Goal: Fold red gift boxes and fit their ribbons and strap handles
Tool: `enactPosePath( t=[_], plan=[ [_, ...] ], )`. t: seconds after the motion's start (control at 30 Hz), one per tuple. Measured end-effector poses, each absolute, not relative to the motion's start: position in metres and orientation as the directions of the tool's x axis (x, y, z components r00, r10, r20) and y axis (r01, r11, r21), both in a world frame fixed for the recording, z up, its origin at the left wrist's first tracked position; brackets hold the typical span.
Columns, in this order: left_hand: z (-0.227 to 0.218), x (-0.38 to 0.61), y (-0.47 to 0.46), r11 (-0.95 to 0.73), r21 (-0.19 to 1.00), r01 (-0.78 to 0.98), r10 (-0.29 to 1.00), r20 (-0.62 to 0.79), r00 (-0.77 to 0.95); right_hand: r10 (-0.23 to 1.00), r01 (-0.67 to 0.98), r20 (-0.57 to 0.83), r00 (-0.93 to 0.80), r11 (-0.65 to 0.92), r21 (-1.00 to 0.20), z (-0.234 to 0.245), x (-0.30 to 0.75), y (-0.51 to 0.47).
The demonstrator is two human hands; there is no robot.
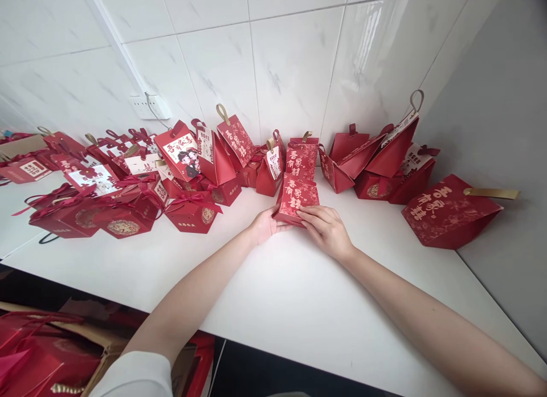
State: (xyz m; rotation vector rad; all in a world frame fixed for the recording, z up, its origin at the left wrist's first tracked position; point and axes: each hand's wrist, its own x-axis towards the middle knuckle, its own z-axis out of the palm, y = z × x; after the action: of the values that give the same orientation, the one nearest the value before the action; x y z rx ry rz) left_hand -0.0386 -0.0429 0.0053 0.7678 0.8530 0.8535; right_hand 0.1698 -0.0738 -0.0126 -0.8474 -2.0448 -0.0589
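Between my two hands is a red gift box (299, 195) with gold characters on its front. My left hand (265, 225) cups the box from its left side and lower edge, fingers reaching beneath it. The fingers of my right hand (327, 229) press on its lower right front. Directly behind it stands a similar red gift box (301, 155) with a gold loop on top, partly covered by the held one. To its left is a smaller red box (268, 177) with a white tag.
Red gift boxes crowd the white table (273, 306) along the tiled wall (294, 72). One box (448, 212) lies at the right by a grey panel (499, 158). A wall socket (149, 107) is at the back left. Below the front edge, a cardboard carton (106, 343) holds red items.
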Motion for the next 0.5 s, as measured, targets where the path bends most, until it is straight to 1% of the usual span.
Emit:
enactPosePath(
  t=[0.13, 0.27, 0.33, 0.5],
  plan=[
    [0.008, -0.040, -0.043, 0.467, 0.793, -0.390, 0.858, -0.302, 0.415, 0.489, 0.585, 0.741, -0.459, 0.794, -0.162, -0.011, 0.166, -0.078],
    [0.008, -0.039, -0.044, 0.398, 0.809, -0.434, 0.897, -0.242, 0.371, 0.436, 0.550, 0.677, -0.593, 0.834, -0.055, -0.008, 0.161, -0.083],
    [0.006, -0.038, -0.045, 0.375, 0.827, -0.419, 0.906, -0.233, 0.352, 0.422, 0.534, 0.644, -0.638, 0.845, -0.025, -0.007, 0.159, -0.084],
    [0.006, -0.038, -0.045, 0.324, 0.882, -0.341, 0.903, -0.180, 0.391, 0.420, 0.533, 0.581, -0.697, 0.845, 0.027, -0.007, 0.154, -0.088]
  ],
)
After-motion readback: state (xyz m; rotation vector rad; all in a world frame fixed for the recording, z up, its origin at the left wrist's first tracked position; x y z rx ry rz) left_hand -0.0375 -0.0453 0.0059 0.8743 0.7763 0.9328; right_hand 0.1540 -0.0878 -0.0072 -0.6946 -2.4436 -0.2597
